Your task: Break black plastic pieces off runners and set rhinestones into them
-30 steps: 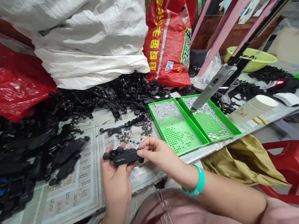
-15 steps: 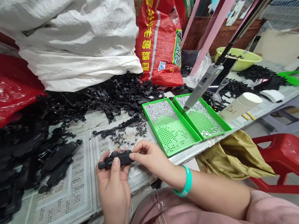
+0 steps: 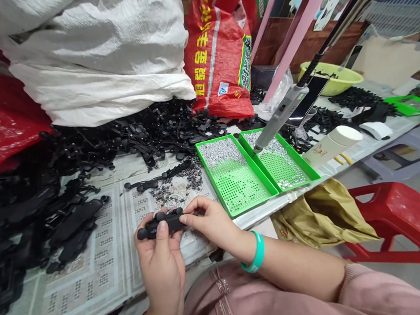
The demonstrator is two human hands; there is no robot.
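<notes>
Newspaper-covered surface [image 3: 96, 285] carries a pile of black parts [image 3: 149, 133] from 9 to 12 o'clock of the hands; white sack [image 3: 105, 54] and red sack [image 3: 218, 49] stand behind the pile at 12 o'clock; two green trays [image 3: 212, 177] holding small silver pieces [image 3: 220, 154] lie side by side at 2 o'clock; electric screwdriver [image 3: 276, 122] rests its tip in the farther tray; left hand [image 3: 160, 264] holds a black plastic part [image 3: 168, 224] over the near edge of the surface, grip closed on its left half, thumb on top; right hand [image 3: 208, 224] pinches the part's right end, grip closed between thumb and forefinger; green wristband [image 3: 255, 254] on right wrist.
</notes>
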